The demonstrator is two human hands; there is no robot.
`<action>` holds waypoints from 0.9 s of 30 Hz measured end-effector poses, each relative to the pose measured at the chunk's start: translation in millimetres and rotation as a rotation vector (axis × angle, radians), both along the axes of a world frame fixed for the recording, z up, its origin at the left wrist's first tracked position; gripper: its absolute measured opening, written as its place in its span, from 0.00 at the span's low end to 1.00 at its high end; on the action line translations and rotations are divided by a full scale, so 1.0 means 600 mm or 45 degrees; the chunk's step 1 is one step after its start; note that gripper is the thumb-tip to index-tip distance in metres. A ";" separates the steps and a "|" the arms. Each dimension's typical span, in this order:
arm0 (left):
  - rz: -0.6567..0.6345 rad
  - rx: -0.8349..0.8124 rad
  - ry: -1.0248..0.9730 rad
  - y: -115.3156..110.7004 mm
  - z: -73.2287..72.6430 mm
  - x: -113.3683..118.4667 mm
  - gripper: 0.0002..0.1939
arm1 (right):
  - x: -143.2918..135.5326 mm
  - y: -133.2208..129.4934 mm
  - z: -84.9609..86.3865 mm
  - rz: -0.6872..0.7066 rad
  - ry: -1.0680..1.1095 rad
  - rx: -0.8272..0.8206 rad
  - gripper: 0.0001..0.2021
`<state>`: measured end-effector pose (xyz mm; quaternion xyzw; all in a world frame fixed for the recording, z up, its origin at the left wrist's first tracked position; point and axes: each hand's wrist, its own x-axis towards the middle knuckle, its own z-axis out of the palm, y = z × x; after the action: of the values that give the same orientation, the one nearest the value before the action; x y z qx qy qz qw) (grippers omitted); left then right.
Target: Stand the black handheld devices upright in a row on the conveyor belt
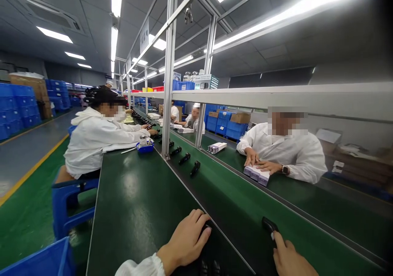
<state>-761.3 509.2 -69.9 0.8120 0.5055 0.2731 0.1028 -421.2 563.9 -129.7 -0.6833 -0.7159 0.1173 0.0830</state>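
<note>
My right hand [290, 254] is at the lower right over the green conveyor belt, its fingers on a black handheld device [270, 226] with a curved body. My left hand [190, 237] is at the worktable's edge beside the belt, fingers curled and thumb close to the index finger. A dark piece [208, 226] shows between that thumb and finger; most of it is hidden by the hand. Below my left hand, more black devices [210, 267] are partly cut off by the frame's bottom edge.
Similar black devices [195, 168] lie in a row along the belt [224, 198]. A metal post [168, 71] rises beside it. Across the belt, a co-worker's hands [260, 164] rest on white boxes [256, 175]. Another co-worker [92, 141] sits at left near a blue tray [145, 148].
</note>
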 end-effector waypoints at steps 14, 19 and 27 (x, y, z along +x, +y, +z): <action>-0.044 -0.005 -0.050 0.004 0.010 0.006 0.12 | 0.058 -0.012 -0.017 -0.044 -0.138 0.181 0.10; -0.050 0.003 -0.012 0.004 0.004 0.010 0.16 | 0.075 -0.020 -0.013 -0.030 -0.306 0.182 0.11; -0.131 0.078 0.090 -0.010 0.002 0.022 0.19 | 0.100 -0.040 0.000 -0.047 -0.301 0.211 0.09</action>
<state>-748.3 503.2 -68.6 0.8487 0.4579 0.2541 0.0738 -361.2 540.0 -129.8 -0.6961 -0.7153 -0.0249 0.0564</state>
